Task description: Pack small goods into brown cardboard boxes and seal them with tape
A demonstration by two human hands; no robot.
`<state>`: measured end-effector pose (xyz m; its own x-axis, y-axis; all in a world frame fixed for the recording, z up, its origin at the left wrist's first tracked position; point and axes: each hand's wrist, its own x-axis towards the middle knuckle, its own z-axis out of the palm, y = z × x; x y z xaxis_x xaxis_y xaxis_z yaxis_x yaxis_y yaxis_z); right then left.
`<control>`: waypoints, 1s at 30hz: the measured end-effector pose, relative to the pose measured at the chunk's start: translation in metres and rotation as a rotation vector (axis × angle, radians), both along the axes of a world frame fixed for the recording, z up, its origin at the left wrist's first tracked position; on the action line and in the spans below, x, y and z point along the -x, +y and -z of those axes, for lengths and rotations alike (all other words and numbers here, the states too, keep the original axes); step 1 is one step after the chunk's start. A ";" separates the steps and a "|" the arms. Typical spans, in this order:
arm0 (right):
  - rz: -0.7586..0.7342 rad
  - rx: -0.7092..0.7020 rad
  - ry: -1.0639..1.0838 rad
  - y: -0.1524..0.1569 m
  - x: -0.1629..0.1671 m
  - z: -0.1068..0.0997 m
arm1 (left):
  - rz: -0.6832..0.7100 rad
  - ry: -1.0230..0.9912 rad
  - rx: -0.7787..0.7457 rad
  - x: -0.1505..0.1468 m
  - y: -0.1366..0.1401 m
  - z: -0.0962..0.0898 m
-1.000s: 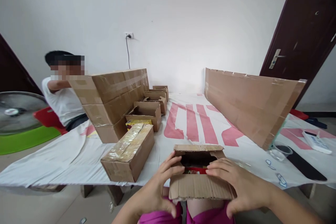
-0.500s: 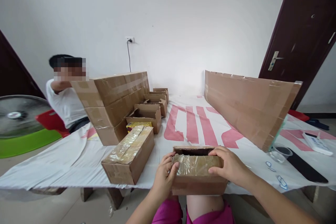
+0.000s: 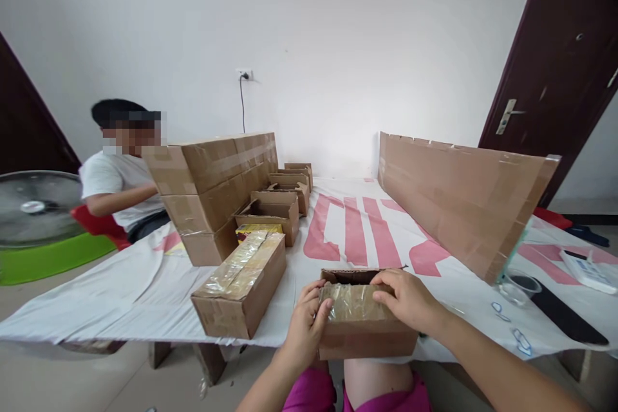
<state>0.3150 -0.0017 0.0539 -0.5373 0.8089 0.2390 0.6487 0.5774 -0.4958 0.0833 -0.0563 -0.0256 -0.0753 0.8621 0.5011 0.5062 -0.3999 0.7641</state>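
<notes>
At the table's near edge, above my knees, is a cardboard box (image 3: 367, 338) with clear tape over its near top part and a dark opening at the back. My left hand (image 3: 308, 322) grips its left end, thumb on the taped top and fingers around the far corner. On the right, my right hand (image 3: 405, 299) holds the top, its fingertips over the rim of the opening and its thumb on the taped part. What lies inside the box is too dark to make out. Left of it rests a longer taped cardboard box (image 3: 241, 286).
Stacked cartons (image 3: 212, 190) and several open boxes (image 3: 273, 212) stand at the left, with a yellow box (image 3: 258, 232) among them. A cardboard panel (image 3: 458, 199) stands at the right, near a clear cup (image 3: 519, 286). Beyond the stack sits a person (image 3: 123, 183) beside a fan (image 3: 36, 209).
My right hand has shifted left along the box top. The person behind the cartons has lowered an arm from the face. The view has shifted slightly.
</notes>
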 end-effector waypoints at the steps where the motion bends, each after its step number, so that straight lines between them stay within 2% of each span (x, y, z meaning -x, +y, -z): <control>1: -0.006 0.008 0.011 0.002 0.000 0.001 | -0.001 0.003 -0.002 0.000 0.000 0.000; 5: -0.022 0.007 0.035 0.008 -0.002 0.007 | -0.014 0.032 -0.015 0.000 0.000 0.001; 11: -0.025 0.084 0.090 0.009 -0.007 0.012 | -0.030 0.102 -0.055 0.000 0.000 0.001; 17: 0.012 0.043 -0.072 -0.001 0.001 0.005 | -0.060 0.130 -0.116 -0.002 0.002 0.004; 22: 0.021 0.029 -0.106 0.000 0.005 0.011 | -0.070 0.155 -0.155 -0.002 0.000 0.004; 25: -0.027 -0.122 -0.005 -0.004 0.003 0.018 | -0.077 0.163 -0.134 -0.003 0.001 0.002; 30: -0.182 -0.551 0.126 -0.026 0.009 0.033 | -0.099 0.161 -0.123 -0.003 0.002 0.001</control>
